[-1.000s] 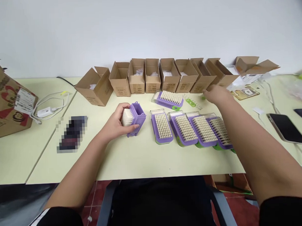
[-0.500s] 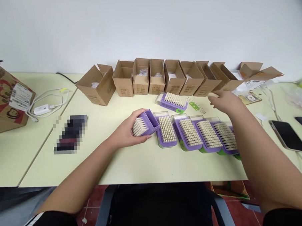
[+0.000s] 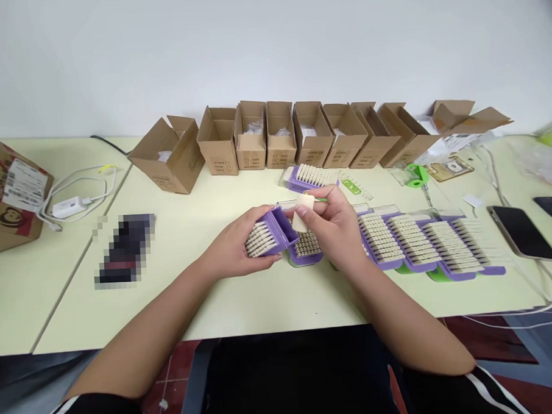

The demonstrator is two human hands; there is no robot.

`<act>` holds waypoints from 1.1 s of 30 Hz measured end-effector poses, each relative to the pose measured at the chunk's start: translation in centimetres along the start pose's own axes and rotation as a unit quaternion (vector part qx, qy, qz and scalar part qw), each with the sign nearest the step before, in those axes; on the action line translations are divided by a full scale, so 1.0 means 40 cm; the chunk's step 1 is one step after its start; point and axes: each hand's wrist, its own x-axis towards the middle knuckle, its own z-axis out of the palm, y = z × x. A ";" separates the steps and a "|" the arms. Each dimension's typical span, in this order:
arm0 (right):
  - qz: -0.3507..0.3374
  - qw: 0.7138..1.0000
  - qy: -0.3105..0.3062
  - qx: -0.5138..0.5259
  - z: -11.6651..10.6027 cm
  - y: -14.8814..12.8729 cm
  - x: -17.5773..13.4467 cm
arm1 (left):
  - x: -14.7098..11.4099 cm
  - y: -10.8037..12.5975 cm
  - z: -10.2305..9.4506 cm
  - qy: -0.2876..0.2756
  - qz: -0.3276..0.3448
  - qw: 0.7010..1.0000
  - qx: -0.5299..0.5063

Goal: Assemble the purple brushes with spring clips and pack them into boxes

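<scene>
My left hand (image 3: 234,244) is wrapped round a purple plastic case (image 3: 281,228), tilted with its hollow end facing right. Rows of cream pegs (image 3: 260,239) stick out of its side. In the fingers of my right hand (image 3: 335,223) is a small cream ribbed piece (image 3: 304,213), held right beside the hollow end; whether it touches the case I cannot tell. Beneath my right hand lies a similar purple case with cream pegs (image 3: 306,245), partly hidden. Several more purple peg cases (image 3: 381,238) lie in a row to the right.
Several open cardboard boxes (image 3: 223,157) line the wall, some with clear plastic inside. Another peg case (image 3: 314,176) and a green piece (image 3: 351,186) lie before them. A green clip-like part (image 3: 417,175), a phone (image 3: 523,231) and cables are at right; a charger (image 3: 68,207) is at left.
My right hand has moved left from the far right of the table to the purple case, carrying the cream ribbed piece. My left hand keeps its hold. The view has shifted slightly.
</scene>
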 end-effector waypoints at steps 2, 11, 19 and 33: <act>0.010 1.000 -0.004 0.006 -0.004 0.016 -0.001 | 0.000 -0.002 -0.001 -0.006 0.000 1.000 0.012; -0.052 0.991 0.050 -0.116 -0.005 0.009 -0.025 | -0.001 0.002 0.004 -0.023 0.034 0.996 0.076; -0.074 0.984 0.010 -0.161 -0.006 0.001 -0.015 | -0.003 0.004 0.011 -0.016 0.015 0.994 0.105; -0.125 0.938 -0.093 -0.310 -0.039 0.000 -0.008 | -0.003 -0.018 0.021 0.065 0.079 0.973 0.209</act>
